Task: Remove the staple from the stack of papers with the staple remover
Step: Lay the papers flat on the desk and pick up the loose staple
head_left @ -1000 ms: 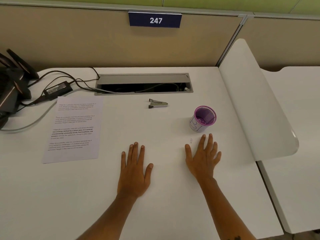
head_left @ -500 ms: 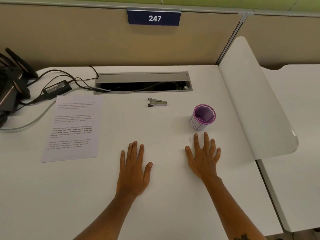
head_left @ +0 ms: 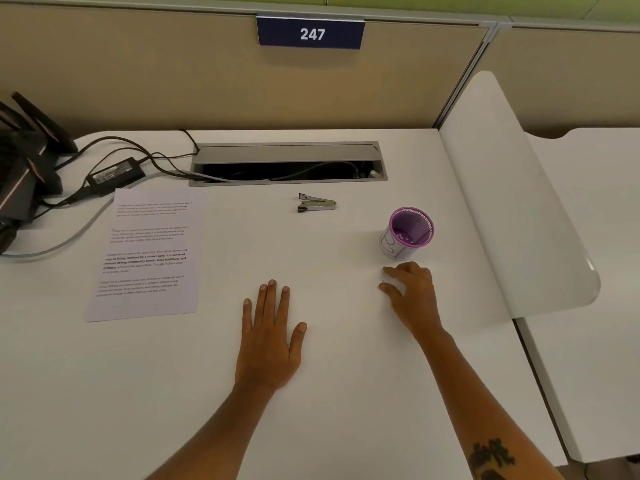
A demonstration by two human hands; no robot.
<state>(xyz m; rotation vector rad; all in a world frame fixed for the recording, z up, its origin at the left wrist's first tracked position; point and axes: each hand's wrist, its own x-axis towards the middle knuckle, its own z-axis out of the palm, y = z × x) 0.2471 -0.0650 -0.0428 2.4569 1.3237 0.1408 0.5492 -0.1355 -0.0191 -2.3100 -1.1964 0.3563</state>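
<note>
Seemingly the work was finished: the left hand (head_left: 268, 344) lay flat and empty at six o'clock; the right hand (head_left: 412, 294), at four, curled thumb and forefinger over a tiny speck, perhaps the staple. Farther off, the staple remover (head_left: 316, 203) sat untouched at twelve, and the stack of papers (head_left: 149, 252) lay flat at ten.

Up at my twelve o'clock, a dark blue rectangular plate (head_left: 310, 32) clipped to the top edge of the beige partition panel (head_left: 173, 81) reads "247" in white digits. At my ten o'clock, my white printed sheet of paper (head_left: 147, 252) carries four blocks of black type, one partly bold, too small for me to read. At my two o'clock, the purple mesh cup (head_left: 408, 233) wears a white label with blue handwritten marks I cannot make out.
</note>
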